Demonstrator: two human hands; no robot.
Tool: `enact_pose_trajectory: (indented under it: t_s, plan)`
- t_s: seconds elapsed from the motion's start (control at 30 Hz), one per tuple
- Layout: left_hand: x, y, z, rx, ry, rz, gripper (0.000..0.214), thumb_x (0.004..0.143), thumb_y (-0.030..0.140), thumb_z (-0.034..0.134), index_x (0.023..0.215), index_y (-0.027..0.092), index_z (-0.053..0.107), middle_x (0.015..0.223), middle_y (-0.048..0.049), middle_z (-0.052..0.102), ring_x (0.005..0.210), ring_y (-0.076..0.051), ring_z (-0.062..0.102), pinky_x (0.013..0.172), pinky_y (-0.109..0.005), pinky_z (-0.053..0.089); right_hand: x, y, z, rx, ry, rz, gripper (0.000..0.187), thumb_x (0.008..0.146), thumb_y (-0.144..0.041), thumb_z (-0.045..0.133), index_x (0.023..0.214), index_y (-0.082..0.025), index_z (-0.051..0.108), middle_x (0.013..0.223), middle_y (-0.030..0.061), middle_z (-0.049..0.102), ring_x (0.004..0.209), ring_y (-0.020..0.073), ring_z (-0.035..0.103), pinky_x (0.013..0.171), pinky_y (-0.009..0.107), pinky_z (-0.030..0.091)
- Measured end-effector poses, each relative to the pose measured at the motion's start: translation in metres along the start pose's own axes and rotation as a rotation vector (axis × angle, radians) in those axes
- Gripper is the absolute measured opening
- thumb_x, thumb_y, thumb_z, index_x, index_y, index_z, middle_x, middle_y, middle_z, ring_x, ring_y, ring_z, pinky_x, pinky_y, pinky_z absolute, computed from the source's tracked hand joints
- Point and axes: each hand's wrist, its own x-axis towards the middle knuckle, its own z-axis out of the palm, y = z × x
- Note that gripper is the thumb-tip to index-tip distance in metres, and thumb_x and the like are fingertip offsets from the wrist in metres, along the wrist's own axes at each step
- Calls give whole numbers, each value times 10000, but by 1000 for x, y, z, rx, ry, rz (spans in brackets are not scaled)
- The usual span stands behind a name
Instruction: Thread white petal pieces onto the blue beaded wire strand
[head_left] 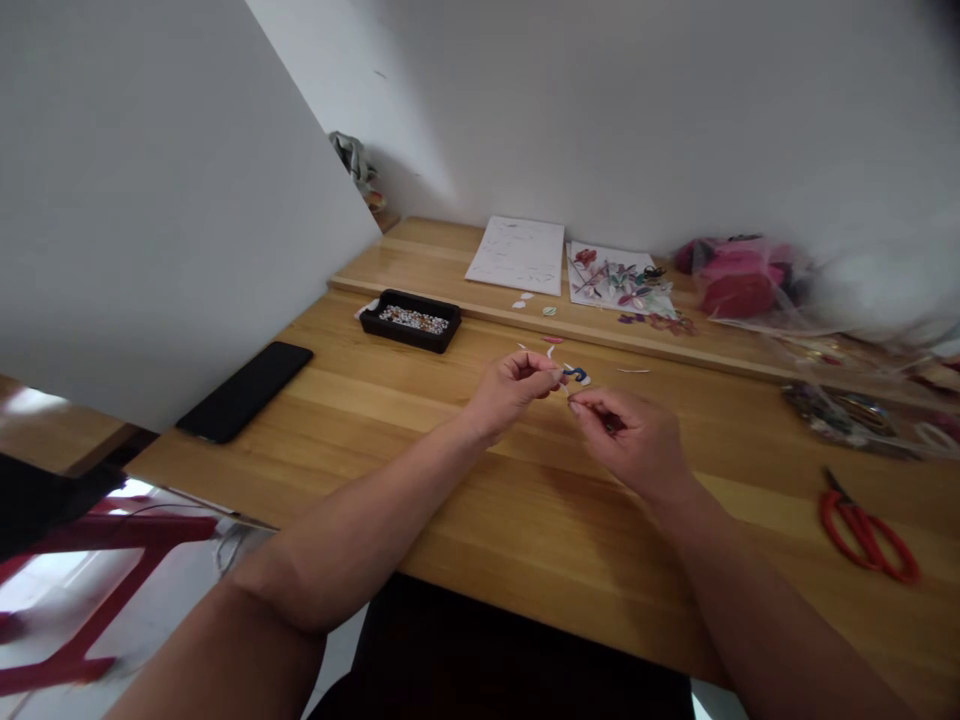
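Over the middle of the wooden table, my left hand (517, 392) pinches a small dark blue curled piece (576, 374) between thumb and fingertips. Its exact kind is too small to make out. Just to the right, my right hand (628, 432) is closed in a pinch below the blue piece, close to it. Whatever sits in those right fingertips is too fine to name. Behind the hands, small white scraps (551, 352) and a pinkish-red piece (553, 339) lie on the tabletop.
A black tray of small beads (412, 320) and a black phone (246, 392) lie left. Red-handled scissors (866, 530) rest at right, near bagged trinkets (847, 415). On the raised back ledge are white paper (517, 255), colourful flower pieces (622, 280) and a pink bundle (739, 280).
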Motion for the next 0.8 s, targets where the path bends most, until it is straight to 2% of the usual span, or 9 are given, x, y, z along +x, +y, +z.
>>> enact_pose_trajectory:
  t_s: [0.23,0.37,0.5,0.6,0.7,0.8]
  plan:
    - [1,-3,-2,126,-20,36,257,741,346,801,794,164,627,802,-15,682,760,-110,601,779,-289,462,0,-6,-4,-119,-19,-101,158,916,-183,608,960,-285,720,887,25,787,697,188,690,664,344,524]
    - [0,-4,-1,280,-71,19,201,752,277,790,780,153,635,765,-6,658,697,-98,576,702,-267,445,2,-11,-8,-92,15,-95,140,917,-195,617,950,-273,728,809,21,763,614,168,640,615,333,499]
    - [-4,-3,0,344,-189,-41,179,763,280,787,801,144,677,765,-12,670,673,-95,567,679,-260,433,5,-10,-16,-41,67,39,100,936,-247,634,912,-267,729,711,2,709,566,151,582,571,319,448]
    - [-6,0,0,324,-271,-45,209,767,323,795,797,145,690,782,-23,682,698,-104,580,718,-274,452,7,-7,-19,38,62,138,110,942,-290,638,893,-266,734,725,6,704,579,150,566,567,319,433]
    - [-7,3,-1,299,-324,-53,241,771,360,804,804,147,697,787,-26,684,708,-108,577,733,-280,455,8,-3,-19,129,48,209,102,926,-310,663,885,-261,741,768,13,721,622,155,579,586,318,437]
    - [-8,4,-1,265,-348,-69,258,773,375,809,815,144,703,792,-25,684,714,-104,571,738,-276,449,10,0,-18,201,38,298,105,894,-336,696,858,-251,747,714,3,696,590,142,538,566,306,414]
